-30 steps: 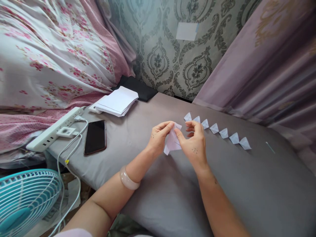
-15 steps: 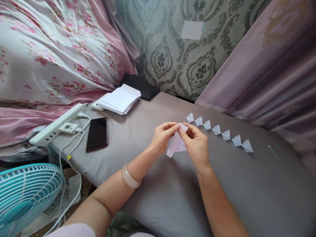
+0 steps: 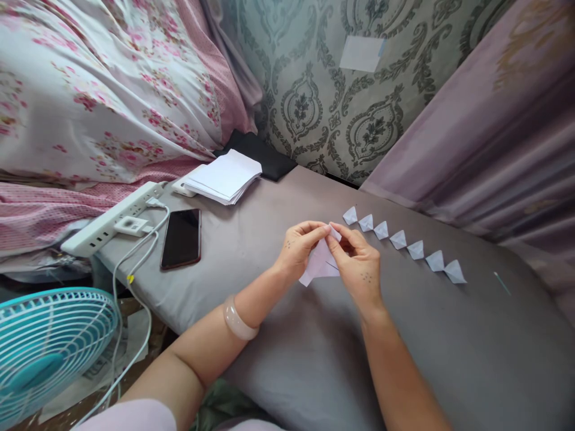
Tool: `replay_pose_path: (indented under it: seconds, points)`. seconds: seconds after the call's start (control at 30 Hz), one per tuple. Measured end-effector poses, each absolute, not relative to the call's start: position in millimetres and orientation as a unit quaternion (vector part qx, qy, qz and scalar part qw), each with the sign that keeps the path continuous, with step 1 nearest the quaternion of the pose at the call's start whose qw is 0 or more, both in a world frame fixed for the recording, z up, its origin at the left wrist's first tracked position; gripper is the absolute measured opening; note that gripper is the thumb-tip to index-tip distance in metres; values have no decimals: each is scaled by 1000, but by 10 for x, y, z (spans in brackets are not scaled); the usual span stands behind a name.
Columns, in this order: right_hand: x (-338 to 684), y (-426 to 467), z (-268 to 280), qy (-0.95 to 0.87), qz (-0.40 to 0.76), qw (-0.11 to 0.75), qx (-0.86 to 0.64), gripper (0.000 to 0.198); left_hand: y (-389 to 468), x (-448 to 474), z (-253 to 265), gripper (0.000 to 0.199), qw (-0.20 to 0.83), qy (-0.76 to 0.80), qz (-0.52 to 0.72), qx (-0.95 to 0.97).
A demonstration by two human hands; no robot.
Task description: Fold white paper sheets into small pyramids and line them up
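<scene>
the small, pale pinkish-white piece of thin paper point(image 3: 320, 266) is between the two hands, in front of the person and over the grey, cloth-covered worktop point(image 3: 449, 347). the left hand point(image 3: 302, 246) and the right hand point(image 3: 359, 260) are close together, thumbs and fingers pinching its upper end; its lower part hangs free.

it should weigh almost nothing and bend readily, holding a crease but tearing or crumpling if tugged. light fingertip pinches near the edges look best, with the thumbs flat along any fold. dry skin should grip it well enough. the row of seven small white folded paper pieces point(image 3: 398, 239) beyond the right hand looks just as light, easily nudged by a sleeve or draught.
</scene>
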State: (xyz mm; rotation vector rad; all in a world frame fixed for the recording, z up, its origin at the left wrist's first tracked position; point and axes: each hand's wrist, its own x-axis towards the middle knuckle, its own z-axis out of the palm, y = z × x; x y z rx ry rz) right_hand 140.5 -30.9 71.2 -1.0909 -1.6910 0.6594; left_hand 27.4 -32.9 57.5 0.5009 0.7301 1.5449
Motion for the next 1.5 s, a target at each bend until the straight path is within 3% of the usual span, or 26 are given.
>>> replay_pose_path:
  seconds: [0.5,1.03,1.23,1.5]
  points:
    - [1353,-402,709,-808,31,404,-427,38,-309,227,565,17,597,336,689,236]
    - [1345,-462,710,-821,-73,289,-487,56,-281,223,553,22,655,270,664,239]
    - [1421,-456,729,-818,63,310,-481,55,-268,217,577,21,701,253,634,208]
    - [1583,-259,841,-625,421,443,-486,40,-236,241,504,24,700,281,632,176]
